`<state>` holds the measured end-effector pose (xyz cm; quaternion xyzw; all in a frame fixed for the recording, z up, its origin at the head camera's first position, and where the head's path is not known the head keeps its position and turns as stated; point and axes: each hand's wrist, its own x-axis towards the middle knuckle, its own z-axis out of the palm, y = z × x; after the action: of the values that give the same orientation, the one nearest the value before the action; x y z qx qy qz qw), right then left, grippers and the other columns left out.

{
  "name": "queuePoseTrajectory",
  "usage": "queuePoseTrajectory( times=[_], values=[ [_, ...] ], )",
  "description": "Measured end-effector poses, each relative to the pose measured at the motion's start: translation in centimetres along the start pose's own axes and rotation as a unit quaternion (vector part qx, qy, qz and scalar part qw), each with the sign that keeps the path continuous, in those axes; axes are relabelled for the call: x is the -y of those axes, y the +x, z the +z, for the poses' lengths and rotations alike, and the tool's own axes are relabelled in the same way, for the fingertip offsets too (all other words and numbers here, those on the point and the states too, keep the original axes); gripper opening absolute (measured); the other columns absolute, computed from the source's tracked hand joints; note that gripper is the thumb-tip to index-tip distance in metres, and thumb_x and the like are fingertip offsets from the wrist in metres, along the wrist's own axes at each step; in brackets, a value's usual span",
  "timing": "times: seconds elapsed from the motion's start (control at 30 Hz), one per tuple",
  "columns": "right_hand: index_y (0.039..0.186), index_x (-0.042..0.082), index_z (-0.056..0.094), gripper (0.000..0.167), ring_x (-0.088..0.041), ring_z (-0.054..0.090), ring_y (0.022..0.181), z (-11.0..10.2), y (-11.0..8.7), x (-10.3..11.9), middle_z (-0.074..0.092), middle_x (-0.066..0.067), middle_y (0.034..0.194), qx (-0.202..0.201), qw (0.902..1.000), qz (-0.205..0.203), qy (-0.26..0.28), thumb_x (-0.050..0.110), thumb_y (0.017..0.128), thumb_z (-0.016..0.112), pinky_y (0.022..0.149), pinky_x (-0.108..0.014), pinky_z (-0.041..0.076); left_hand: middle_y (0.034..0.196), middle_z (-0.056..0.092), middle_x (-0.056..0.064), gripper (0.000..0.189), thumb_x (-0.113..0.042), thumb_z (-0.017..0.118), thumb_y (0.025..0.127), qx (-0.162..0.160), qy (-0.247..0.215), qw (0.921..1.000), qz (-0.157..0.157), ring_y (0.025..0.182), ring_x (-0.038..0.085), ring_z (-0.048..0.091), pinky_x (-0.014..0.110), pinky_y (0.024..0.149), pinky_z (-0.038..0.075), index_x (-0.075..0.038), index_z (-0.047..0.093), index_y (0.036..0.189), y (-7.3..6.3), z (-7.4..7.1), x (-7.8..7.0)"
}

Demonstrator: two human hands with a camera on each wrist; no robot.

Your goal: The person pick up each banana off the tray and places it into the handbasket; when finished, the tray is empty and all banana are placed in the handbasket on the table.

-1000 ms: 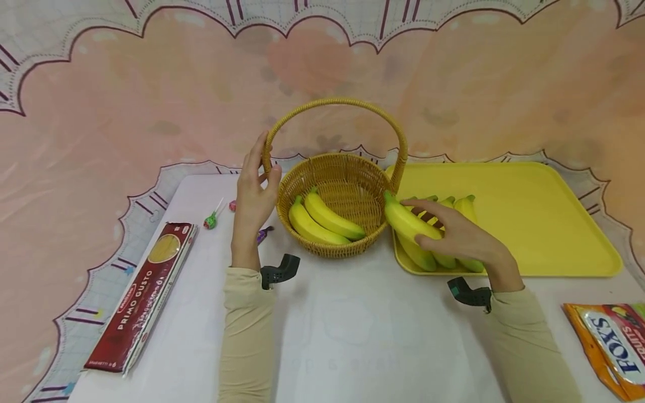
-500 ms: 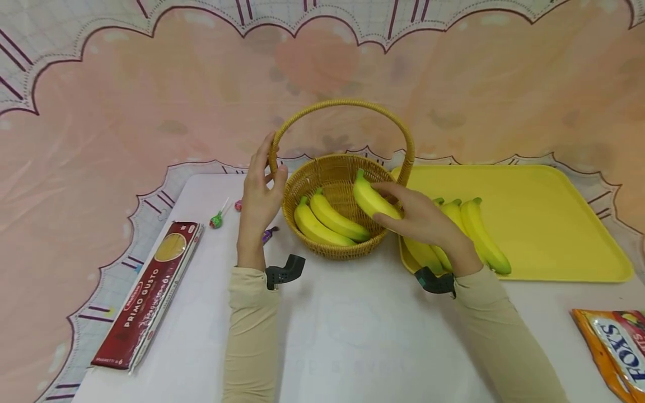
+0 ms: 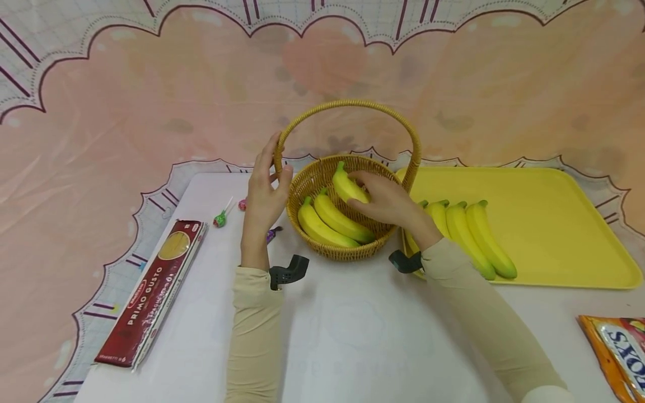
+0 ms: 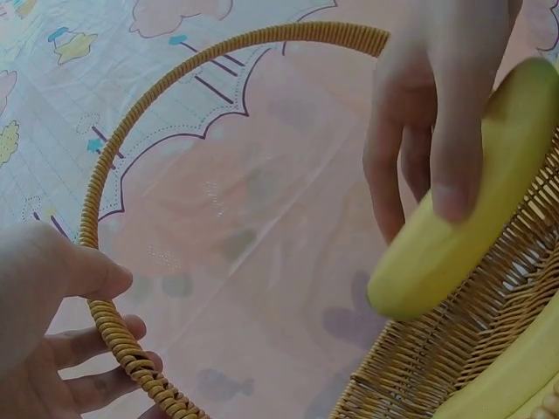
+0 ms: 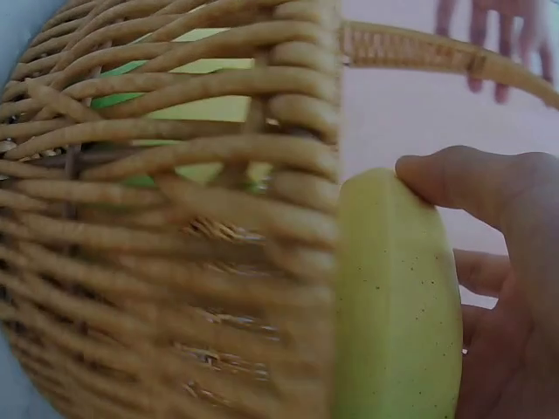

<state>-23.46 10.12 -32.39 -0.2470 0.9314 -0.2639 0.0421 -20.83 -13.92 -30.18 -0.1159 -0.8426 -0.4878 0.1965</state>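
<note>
In the head view my left hand (image 3: 263,201) is at the left side of the upright handle of a wicker basket (image 3: 342,253). The left wrist view has its thumb on one side of the handle (image 4: 118,336) and its fingers on the other. My right hand (image 3: 392,202) pinches a yellow banana (image 3: 346,186) between thumb and fingers, over the inside of the basket. Two more bananas (image 3: 335,219) lie side by side in the basket's left part. The right wrist view shows the held banana (image 5: 397,297) beyond the woven wall.
Several bananas (image 3: 466,235) lie in a row on the left end of a yellow tray (image 3: 559,224), right of the basket. A red spaghetti pack (image 3: 151,296), a green lollipop (image 3: 219,219) and a purple-wrapped sweet (image 3: 272,234) lie left. An orange Fox's bag (image 3: 615,352) is at right.
My right hand has carried the banana leftward from over the tray to inside the basket's rim. My left hand has stayed at the handle.
</note>
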Motion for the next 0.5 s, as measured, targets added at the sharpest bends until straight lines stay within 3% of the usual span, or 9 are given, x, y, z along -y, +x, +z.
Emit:
queuePoseTrajectory(
  times=[0.2, 0.5],
  values=[
    [0.141, 0.01, 0.039, 0.062, -0.024, 0.058, 0.111, 1.2, 1.9, -0.2, 0.057, -0.009, 0.128, 0.041, 0.9984, 0.036, -0.013, 0.036, 0.089, 0.06, 0.092, -0.041, 0.048, 0.14, 0.046, 0.01, 0.056, -0.015, 0.049, 0.096, 0.001, 0.004, 1.0, -0.001, 0.129, 0.022, 0.045, 0.043, 0.099, 0.048, -0.029, 0.031, 0.147, 0.1, 0.0, -0.1],
    [0.145, 0.014, 0.033, 0.061, -0.029, 0.046, 0.129, 2.9, 2.7, -1.4, 0.049, -0.012, 0.14, 0.109, 0.9909, 0.078, 0.013, 0.036, 0.092, 0.055, 0.108, -0.046, 0.037, 0.141, 0.046, 0.008, 0.056, -0.016, 0.05, 0.096, 0.004, 0.01, 0.9999, -0.009, 0.129, 0.02, 0.045, 0.043, 0.099, 0.047, -0.029, 0.031, 0.147, 0.2, -0.1, -0.2]
  ],
)
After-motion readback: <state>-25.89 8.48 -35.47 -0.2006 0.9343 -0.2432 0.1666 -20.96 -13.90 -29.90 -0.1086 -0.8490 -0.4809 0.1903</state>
